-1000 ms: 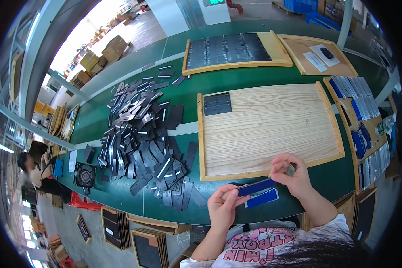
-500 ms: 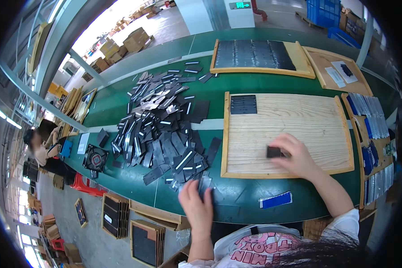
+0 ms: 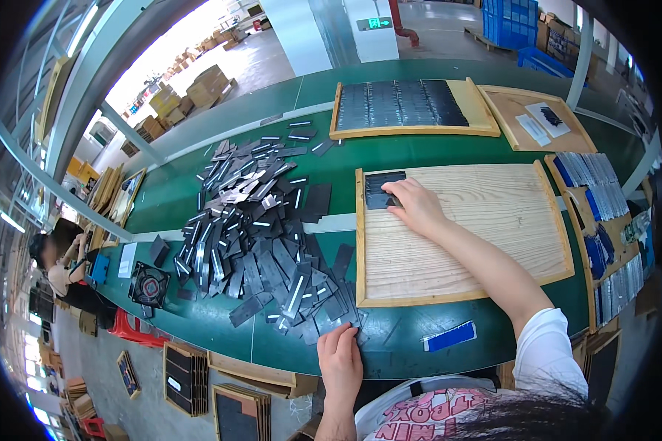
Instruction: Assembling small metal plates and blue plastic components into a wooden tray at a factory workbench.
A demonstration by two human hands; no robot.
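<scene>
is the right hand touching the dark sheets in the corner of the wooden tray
Touching. The head view shows the right hand with its fingertips lying on the dark sheets at the top left corner of the wooden tray, with no gap visible.

pile of strips (image 3: 257,235) left of wooden tray (image 3: 485,235)

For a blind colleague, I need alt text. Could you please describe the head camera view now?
A person's right hand presses dark strips into the top left corner of a wooden tray on a green table. The left hand touches the near edge of a big loose pile of dark strips. A blue strip lies near the table's front edge.
</scene>
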